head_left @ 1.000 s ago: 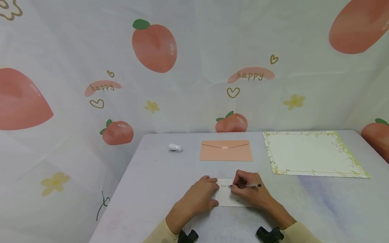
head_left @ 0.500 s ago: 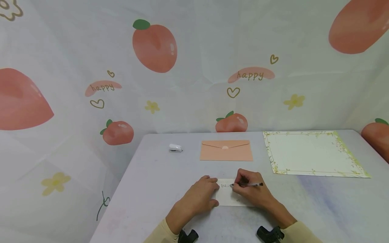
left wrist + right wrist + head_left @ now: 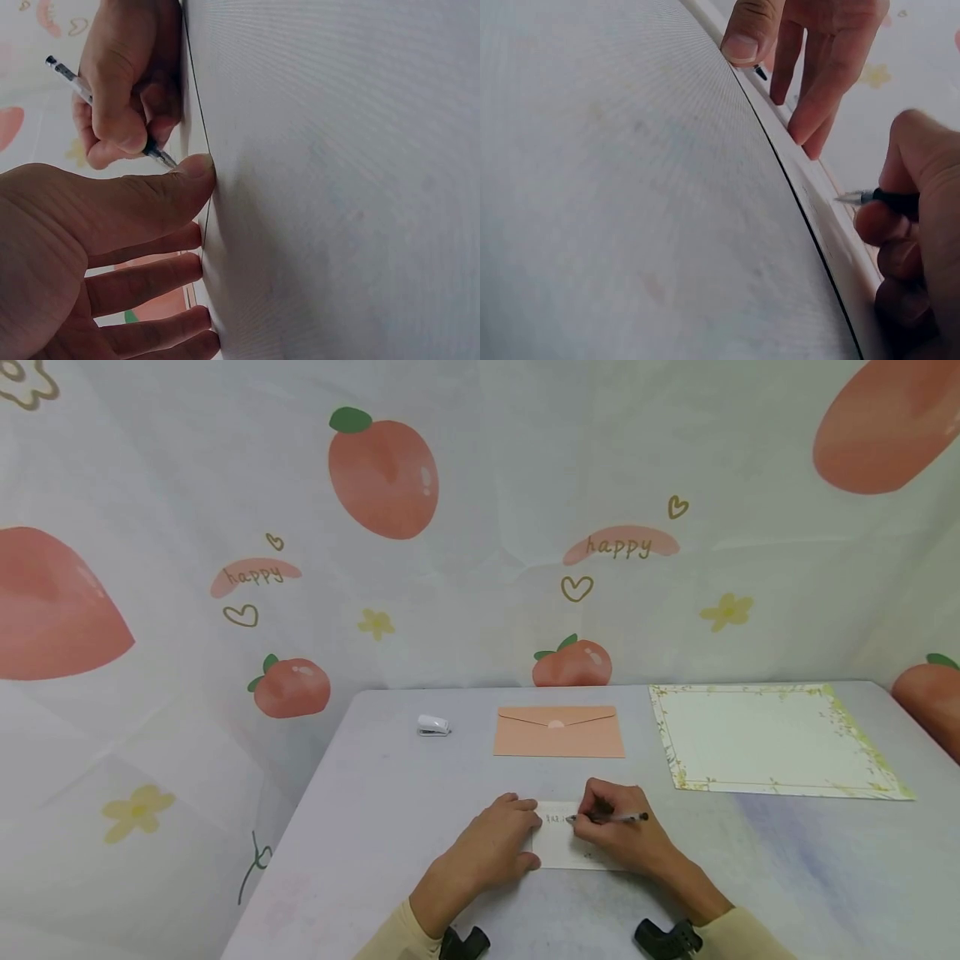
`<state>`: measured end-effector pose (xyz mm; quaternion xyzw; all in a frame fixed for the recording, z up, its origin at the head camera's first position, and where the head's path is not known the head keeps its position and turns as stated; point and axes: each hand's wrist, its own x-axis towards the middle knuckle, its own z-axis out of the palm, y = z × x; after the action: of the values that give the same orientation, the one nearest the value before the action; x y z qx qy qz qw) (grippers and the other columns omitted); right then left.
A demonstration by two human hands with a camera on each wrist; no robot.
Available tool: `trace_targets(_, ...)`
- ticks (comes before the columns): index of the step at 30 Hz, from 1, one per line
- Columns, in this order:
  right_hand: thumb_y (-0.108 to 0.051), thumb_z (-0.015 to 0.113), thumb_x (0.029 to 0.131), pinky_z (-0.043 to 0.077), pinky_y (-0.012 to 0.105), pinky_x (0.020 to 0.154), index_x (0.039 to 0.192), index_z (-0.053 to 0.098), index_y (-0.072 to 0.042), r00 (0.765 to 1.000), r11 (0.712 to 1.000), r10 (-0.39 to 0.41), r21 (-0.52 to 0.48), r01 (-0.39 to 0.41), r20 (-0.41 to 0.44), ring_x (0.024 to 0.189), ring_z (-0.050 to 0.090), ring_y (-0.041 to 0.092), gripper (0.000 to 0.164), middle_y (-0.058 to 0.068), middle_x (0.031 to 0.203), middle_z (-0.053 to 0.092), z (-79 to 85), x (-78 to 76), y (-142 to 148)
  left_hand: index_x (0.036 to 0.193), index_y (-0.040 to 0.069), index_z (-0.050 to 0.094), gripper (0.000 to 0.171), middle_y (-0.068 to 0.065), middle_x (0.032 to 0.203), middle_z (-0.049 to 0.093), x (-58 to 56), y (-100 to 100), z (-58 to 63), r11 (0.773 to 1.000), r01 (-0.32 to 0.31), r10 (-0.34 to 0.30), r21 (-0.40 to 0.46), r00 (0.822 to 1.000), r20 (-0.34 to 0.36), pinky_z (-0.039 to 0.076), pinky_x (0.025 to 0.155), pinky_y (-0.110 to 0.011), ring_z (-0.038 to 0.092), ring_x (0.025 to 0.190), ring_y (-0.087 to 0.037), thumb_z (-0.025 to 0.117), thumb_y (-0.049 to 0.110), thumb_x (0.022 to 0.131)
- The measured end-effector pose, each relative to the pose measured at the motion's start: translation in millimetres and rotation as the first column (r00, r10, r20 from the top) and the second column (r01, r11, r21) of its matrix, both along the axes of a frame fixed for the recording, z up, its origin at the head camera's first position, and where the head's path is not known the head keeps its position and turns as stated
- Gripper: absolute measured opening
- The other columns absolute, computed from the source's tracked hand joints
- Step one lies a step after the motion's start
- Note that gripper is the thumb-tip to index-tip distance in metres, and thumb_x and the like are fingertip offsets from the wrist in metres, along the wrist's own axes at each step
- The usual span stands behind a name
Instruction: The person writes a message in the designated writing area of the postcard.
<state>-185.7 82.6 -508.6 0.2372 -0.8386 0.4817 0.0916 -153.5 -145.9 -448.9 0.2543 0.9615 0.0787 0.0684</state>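
Note:
In the head view a small white card (image 3: 562, 843) lies on the table in front of the person, with a short row of dark handwriting near its top. My left hand (image 3: 491, 843) rests on the card's left edge; in the left wrist view its thumb (image 3: 196, 166) presses the near edge, its fingers spread. My right hand (image 3: 622, 827) grips a pen (image 3: 626, 817) with a clear barrel. The pen's tip (image 3: 847, 198) points at the card, at the end of the written row. Part of the card's right side is hidden under the right hand.
Beyond the card lies a peach-coloured envelope (image 3: 558, 735). A small white stapler (image 3: 432, 726) sits to its left. At the back right is a large sheet with a floral border (image 3: 780, 739). A patterned cloth (image 3: 480, 527) hangs behind the table (image 3: 405, 777).
The right hand and pen have shifted slightly to the right along the written row, which shows a little more writing. The left hand and the card have stayed put.

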Motion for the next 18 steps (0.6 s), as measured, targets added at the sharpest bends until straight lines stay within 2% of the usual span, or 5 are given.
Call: trace_targets(18,0.004,0.076,0.077,0.039,0.021,0.056,0.075,0.059,-0.022,1.000,1.000,-0.014,-0.004,0.014,0.024,0.065,0.050,0.001,0.032,-0.018,0.069,0.053,1.7,0.3,-0.6,0.130,0.011,0.080,0.047,-0.003,0.146,0.072,0.9,0.4,2.1,1.000,-0.007,0.007,-0.007,1.000,0.001,0.059,0.111,-0.036,0.064,0.137,-0.023,0.095,0.028,0.088)
